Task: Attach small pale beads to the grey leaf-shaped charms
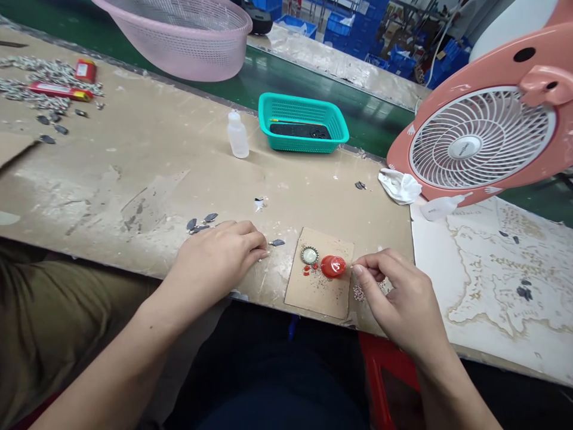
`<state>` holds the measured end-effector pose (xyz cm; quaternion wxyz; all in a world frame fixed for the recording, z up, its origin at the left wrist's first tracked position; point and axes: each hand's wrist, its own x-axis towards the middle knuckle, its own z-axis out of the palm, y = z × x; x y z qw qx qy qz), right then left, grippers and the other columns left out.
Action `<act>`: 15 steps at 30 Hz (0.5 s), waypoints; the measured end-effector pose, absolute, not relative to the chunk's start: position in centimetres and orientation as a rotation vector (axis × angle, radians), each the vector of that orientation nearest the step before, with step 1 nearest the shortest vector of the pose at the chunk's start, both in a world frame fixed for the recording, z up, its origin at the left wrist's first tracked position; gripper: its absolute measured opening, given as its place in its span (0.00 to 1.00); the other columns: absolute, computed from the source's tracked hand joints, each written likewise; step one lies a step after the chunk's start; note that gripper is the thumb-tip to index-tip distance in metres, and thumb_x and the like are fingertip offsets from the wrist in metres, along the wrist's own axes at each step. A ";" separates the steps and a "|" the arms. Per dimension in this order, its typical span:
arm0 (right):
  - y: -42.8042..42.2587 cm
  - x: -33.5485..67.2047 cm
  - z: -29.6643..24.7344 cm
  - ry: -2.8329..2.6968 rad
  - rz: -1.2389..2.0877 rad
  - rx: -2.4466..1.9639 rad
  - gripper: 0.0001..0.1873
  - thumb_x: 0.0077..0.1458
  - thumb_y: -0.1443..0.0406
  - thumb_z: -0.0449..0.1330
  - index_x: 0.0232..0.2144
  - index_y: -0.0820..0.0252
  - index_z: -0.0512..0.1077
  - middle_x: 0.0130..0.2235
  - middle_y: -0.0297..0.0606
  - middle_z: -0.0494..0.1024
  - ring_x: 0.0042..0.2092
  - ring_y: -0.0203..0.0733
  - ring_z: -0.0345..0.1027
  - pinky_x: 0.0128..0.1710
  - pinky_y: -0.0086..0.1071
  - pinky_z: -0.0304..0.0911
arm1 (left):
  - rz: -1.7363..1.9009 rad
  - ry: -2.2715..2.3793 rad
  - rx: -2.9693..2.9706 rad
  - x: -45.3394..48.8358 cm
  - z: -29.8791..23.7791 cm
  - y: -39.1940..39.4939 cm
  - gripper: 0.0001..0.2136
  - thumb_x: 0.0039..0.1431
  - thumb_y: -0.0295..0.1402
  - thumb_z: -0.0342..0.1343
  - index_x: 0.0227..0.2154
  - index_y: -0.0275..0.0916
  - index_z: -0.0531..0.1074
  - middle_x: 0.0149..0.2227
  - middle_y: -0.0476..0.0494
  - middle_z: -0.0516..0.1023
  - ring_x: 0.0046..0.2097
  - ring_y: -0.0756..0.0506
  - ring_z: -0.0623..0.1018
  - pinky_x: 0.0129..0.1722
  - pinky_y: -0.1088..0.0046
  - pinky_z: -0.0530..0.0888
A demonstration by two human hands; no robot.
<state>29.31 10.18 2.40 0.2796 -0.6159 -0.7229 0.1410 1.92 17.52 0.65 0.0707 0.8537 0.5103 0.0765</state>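
Note:
My left hand [219, 260] rests knuckles up on the worktable, fingers curled, tips beside a small dark leaf-shaped piece [277, 242]. I cannot see what is under the fingers. My right hand [396, 298] is pinched on a thin pointed tool, its tip by a red cap [333, 266]. The cap lies on a small cardboard square [320, 292] together with a metal bottle cap [310, 255] and red dabs. More dark pieces [199, 224] lie just beyond my left hand.
A teal basket [303, 123] holding a dark phone case and a white squeeze bottle [237, 135] stand further back. A pink desk fan [486, 128], a crumpled tissue [400, 186] and a second bottle are on the right. Pink mesh basket at the back, loose parts far left.

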 end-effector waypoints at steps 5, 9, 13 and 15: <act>10.8 29.2 2.7 -2.011 0.396 -1.699 0.08 0.64 0.64 0.56 0.33 0.58 0.73 0.32 0.36 0.74 0.35 0.41 0.68 0.36 0.35 0.61 | 0.229 1.433 2.665 1.8 0.5 17.7 0.10 0.65 0.37 0.51 0.32 0.42 0.75 0.33 0.43 0.79 0.39 0.36 0.78 0.38 0.60 0.70; 11.2 29.1 2.8 -2.085 0.376 -1.722 0.08 0.63 0.65 0.56 0.33 0.58 0.73 0.32 0.36 0.73 0.35 0.42 0.68 0.35 0.36 0.61 | 0.590 1.414 2.351 1.2 0.2 17.2 0.10 0.67 0.38 0.50 0.42 0.43 0.76 0.41 0.44 0.80 0.43 0.39 0.78 0.42 0.62 0.72; 11.3 28.9 2.6 -2.142 0.314 -1.719 0.08 0.63 0.65 0.55 0.32 0.58 0.73 0.32 0.36 0.74 0.35 0.42 0.68 0.35 0.36 0.61 | 0.905 1.355 2.154 1.1 0.2 16.1 0.11 0.67 0.36 0.51 0.46 0.44 0.76 0.41 0.45 0.79 0.43 0.43 0.78 0.44 0.67 0.73; 11.3 28.8 2.5 -2.176 0.266 -1.732 0.09 0.63 0.65 0.55 0.32 0.58 0.73 0.32 0.37 0.74 0.35 0.42 0.68 0.35 0.36 0.61 | 0.975 1.330 2.074 1.2 0.2 15.6 0.09 0.66 0.34 0.53 0.44 0.44 0.77 0.40 0.46 0.79 0.43 0.45 0.78 0.46 0.68 0.73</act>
